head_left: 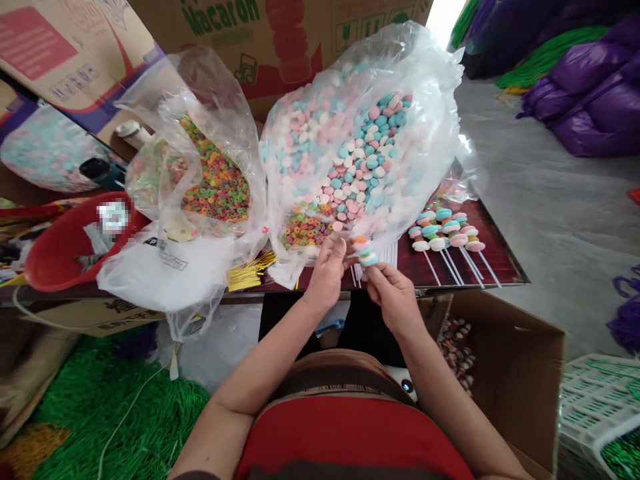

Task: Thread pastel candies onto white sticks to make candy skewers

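Between my hands is a small candy skewer [366, 252] with pink, orange, green, white and blue pieces, slightly smeared by motion. My right hand [394, 297] pinches it at its lower end. My left hand [326, 272] is closed beside its top, fingertips pressed together; what they hold is hard to see, perhaps clear film. Just beyond lies an open clear bag of pink, white and blue round candies [357, 167], with colourful ring candies [306, 227] at its near edge. Under my hands, white sticks [386, 257] lie on the table. Several finished candy skewers [445, 232] rest to the right.
Left of centre stands another bag of ring candies [217, 190]. Yellow twist ties [251, 272] lie near the edge, and a red bowl [47, 250] sits farther left. Cardboard boxes [320, 40] rise behind. An open carton [515, 373] stands below right, beside a white basket [595, 393].
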The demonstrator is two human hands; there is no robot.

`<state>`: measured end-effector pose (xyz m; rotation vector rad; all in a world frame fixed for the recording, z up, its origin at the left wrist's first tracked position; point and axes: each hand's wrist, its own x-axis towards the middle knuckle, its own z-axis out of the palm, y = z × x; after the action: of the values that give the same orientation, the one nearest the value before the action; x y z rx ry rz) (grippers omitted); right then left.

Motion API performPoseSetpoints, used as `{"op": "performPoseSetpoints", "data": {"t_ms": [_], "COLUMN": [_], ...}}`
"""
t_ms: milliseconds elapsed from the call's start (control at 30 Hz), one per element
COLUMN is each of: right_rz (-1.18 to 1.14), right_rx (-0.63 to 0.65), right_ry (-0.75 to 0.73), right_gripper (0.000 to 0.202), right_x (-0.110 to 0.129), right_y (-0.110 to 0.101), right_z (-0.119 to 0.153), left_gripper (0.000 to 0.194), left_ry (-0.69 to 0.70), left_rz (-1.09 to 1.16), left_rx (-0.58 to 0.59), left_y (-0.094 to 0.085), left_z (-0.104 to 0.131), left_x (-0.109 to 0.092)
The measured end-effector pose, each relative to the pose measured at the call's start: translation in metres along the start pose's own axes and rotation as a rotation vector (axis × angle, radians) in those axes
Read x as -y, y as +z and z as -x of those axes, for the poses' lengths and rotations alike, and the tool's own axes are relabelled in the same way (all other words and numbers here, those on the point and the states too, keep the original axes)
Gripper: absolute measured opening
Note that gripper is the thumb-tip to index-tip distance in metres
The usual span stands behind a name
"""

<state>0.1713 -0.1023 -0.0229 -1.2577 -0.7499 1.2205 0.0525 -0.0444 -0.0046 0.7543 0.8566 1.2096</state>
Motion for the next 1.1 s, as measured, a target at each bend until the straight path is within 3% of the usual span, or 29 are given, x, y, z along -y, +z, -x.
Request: {"op": "performPoseSetpoints", "data": {"t_ms": [100,167,233,333,433,600,767,900,967,1033,1100], "right_rz": [-0.212,-0.266,-0.286,-0.275,-0.249,-0.22,-0.211,-0.18,-0.176,-0.177,-0.183], "right_rx": [-0.065,-0.076,-0.076,-0.083,-0.103,-0.124,-0.119,-0.075,-0.056,-0.04,-0.036], "right_ry": [0.021,0.013,0.022,0.045,0.053,0.044,0.047,0.033,0.03,0.044,0.05], "right_gripper": [0.026,0.026,0.025,0.023,0.022,0.022,0.022,0.021,0.022,0.026,0.032], "right_x": [0.013,0.02,0.023,0.022,0.019,0.017,0.016,0.019,0.022,0.026,0.029], "right_y": [-0.01,-0.013,-0.012,-0.011,-0.014,-0.021,-0.02,-0.013,-0.008,-0.002,0.003], "right_z": [-0.005,-0.005,-0.003,0.0,0.001,0.0,0.0,-0.002,-0.005,-0.007,-0.009], "left_gripper": [0.022,0.017,0.025,0.038,0.044,0.039,0.035,0.02,0.015,0.018,0.021], "left_ry": [0.144,0.275,0.382,0.344,0.271,0.209,0.203,0.277,0.211,0.123,0.089], "left_rz": [-0.403,-0.797,-1.171,-1.621,-1.846,-2.062,-1.971,-1.533,-1.179,-0.801,-0.573], "left_rx": [-0.012,-0.076,-0.076,-0.022,0.042,0.152,0.038,-0.145,-0.125,-0.024,0.043], "left_y": [-0.01,-0.013,-0.014,-0.012,-0.01,-0.008,-0.01,-0.021,-0.027,-0.03,-0.032], "left_z": [-0.037,-0.07,-0.103,-0.139,-0.154,-0.152,-0.152,-0.149,-0.141,-0.129,-0.118], "left_x": [-0.015,-0.028,-0.04,-0.051,-0.054,-0.059,-0.072,-0.076,-0.072,-0.064,-0.055]}}
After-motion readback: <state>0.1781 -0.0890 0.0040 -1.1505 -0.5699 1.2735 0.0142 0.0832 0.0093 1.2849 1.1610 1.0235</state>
